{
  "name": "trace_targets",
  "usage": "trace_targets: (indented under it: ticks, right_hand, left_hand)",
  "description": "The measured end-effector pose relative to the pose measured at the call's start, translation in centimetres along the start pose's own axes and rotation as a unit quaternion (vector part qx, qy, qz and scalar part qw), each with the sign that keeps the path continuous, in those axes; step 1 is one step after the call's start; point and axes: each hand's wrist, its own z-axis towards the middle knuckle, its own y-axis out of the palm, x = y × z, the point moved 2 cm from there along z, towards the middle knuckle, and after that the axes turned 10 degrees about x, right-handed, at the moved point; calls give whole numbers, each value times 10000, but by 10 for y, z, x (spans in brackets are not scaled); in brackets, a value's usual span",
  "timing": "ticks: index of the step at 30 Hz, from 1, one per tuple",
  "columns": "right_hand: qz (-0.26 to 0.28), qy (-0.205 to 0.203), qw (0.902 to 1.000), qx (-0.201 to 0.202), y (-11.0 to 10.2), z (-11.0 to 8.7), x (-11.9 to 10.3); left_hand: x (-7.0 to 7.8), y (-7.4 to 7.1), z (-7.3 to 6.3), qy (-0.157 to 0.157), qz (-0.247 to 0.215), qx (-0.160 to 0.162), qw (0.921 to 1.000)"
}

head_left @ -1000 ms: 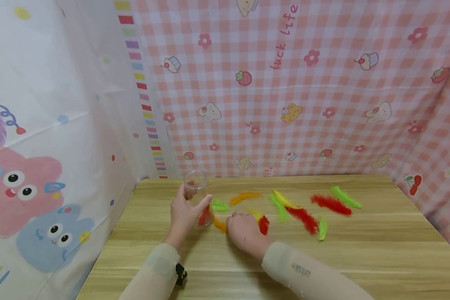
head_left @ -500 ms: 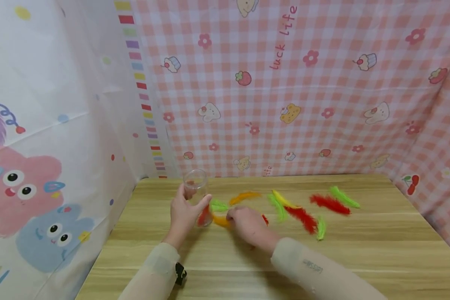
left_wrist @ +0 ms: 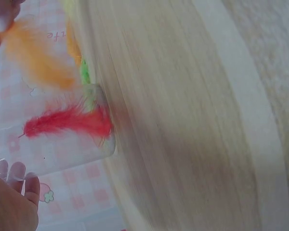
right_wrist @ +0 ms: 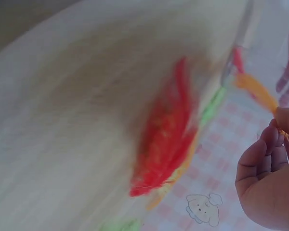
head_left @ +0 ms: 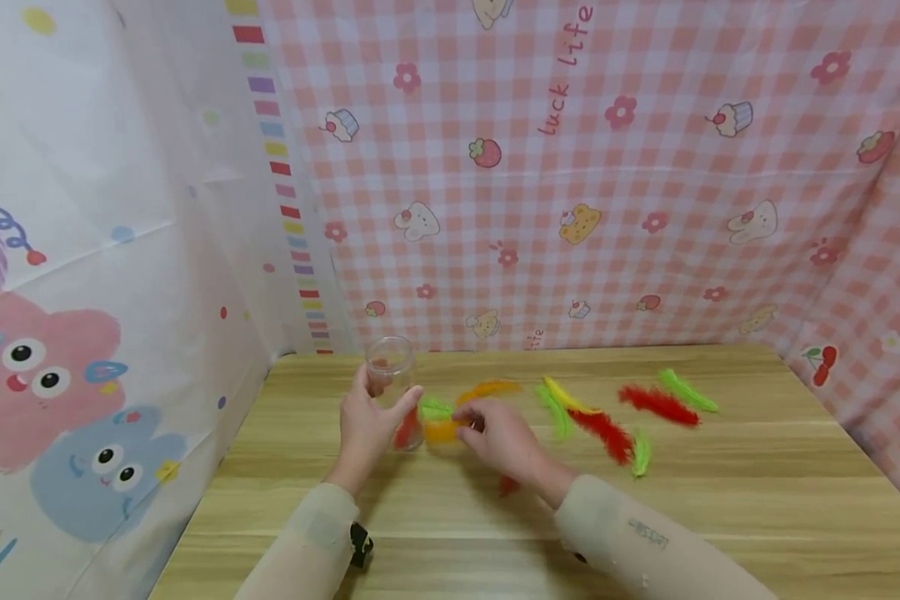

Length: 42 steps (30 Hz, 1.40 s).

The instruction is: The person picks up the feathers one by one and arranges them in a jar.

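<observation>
My left hand [head_left: 367, 429] grips a clear jar [head_left: 400, 385] that stands upright, its fingers behind it and its thumb on the near right side. Through the wall shows a red feather [left_wrist: 70, 122], leaning near the bottom. Between the thumb and fingers of my right hand [head_left: 501, 440] is an orange feather [left_wrist: 41, 57], pinched at one end and held off the table just right of the jar. In the right wrist view its free end points toward the jar. A red feather [right_wrist: 166, 139] lies below my right hand, mostly hidden in the head view.
Behind the hands lie a green feather [head_left: 435, 408] and another orange feather [head_left: 490, 389]. Farther right on the wooden table [head_left: 750, 500] are several red, green and yellow feathers, including a long red feather [head_left: 606, 433]. A pink checked cloth [head_left: 525, 192] hangs at the back.
My right hand has risen from the table with the orange feather, which now hangs beside the jar. My left hand and the jar have stayed in place.
</observation>
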Motion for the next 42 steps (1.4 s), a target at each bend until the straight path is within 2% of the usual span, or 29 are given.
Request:
trace_targets:
  ticks: [5, 12, 22, 25, 28, 34, 39, 42]
  right_hand:
    - [519, 391, 9975, 277, -8, 8, -9]
    - [1021, 453, 9931, 345, -13, 19, -26]
    - [2092, 568, 9750, 492, -18, 33, -55]
    - [2388, 452, 9676, 687, -21, 36, -61]
    - [2564, 129, 9617, 963, -30, 40, -66]
    - [2445, -465, 9556, 1578, -66, 53, -84]
    - [2503, -722, 9482, 1817, -91, 61, -107]
    - [2355, -831, 9490, 1924, -98, 63, -119]
  left_hand:
    - [-1, 1, 0, 3, -22, -11, 10000]
    - [-1, -1, -1, 23, -21, 29, 10000]
    - [-2, 0, 0, 58, 81, 69, 9999]
    - [-1, 1, 1, 121, 78, 94, 9999]
    - [1, 2, 0, 129, 7, 84, 9999]
    - [3, 2, 1, 45, -5, 57, 10000]
    - [3, 1, 0, 91, 79, 83, 9999]
    - [1, 0, -1, 38, 22, 44, 10000]
